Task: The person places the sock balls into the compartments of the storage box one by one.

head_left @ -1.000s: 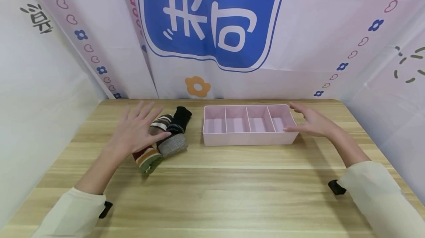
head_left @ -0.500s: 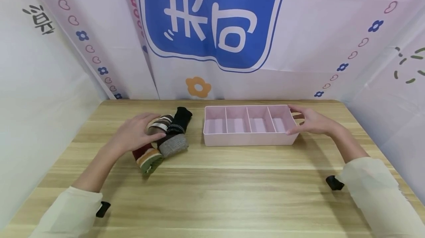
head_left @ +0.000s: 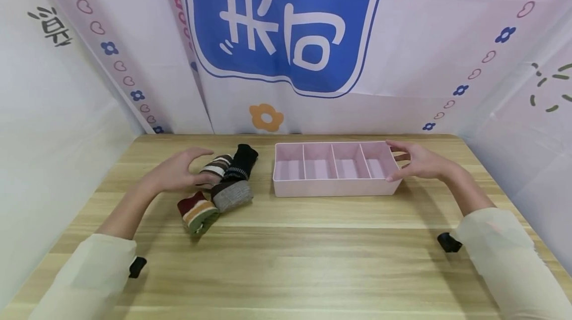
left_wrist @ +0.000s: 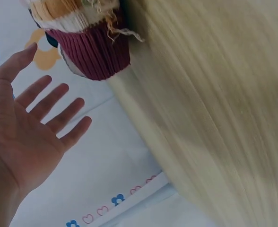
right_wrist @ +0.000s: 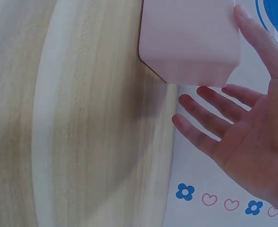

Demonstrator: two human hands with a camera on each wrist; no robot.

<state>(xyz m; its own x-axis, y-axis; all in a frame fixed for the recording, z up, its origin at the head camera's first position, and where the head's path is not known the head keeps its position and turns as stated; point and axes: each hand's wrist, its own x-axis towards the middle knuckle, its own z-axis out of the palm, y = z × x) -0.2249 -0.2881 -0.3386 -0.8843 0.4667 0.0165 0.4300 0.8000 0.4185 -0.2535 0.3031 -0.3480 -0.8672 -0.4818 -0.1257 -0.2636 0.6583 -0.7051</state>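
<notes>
Several rolled socks lie together on the left: a brown-and-white striped one (head_left: 217, 167), a black one (head_left: 243, 162), a grey one (head_left: 232, 195) and a red, orange and green one (head_left: 198, 213). My left hand (head_left: 174, 171) curves beside the brown striped sock, thumb tip against or just over it; the left wrist view shows this hand (left_wrist: 32, 127) with fingers spread, near a maroon-banded sock (left_wrist: 94, 52). A pink four-compartment box (head_left: 330, 187) stands on the right, its compartments empty. My right hand (head_left: 420, 162) holds its right end between thumb and fingers, also in the right wrist view (right_wrist: 252, 132).
The wooden table (head_left: 286, 260) reaches back to a white cloth backdrop (head_left: 393, 72) with a blue printed sign. White cloth also hangs at the left and right. Black bands show at both sleeves.
My left hand has come down from above the socks to the left side of the brown striped one, its fingers less spread. My right thumb and fingers have closed onto the box's right end.
</notes>
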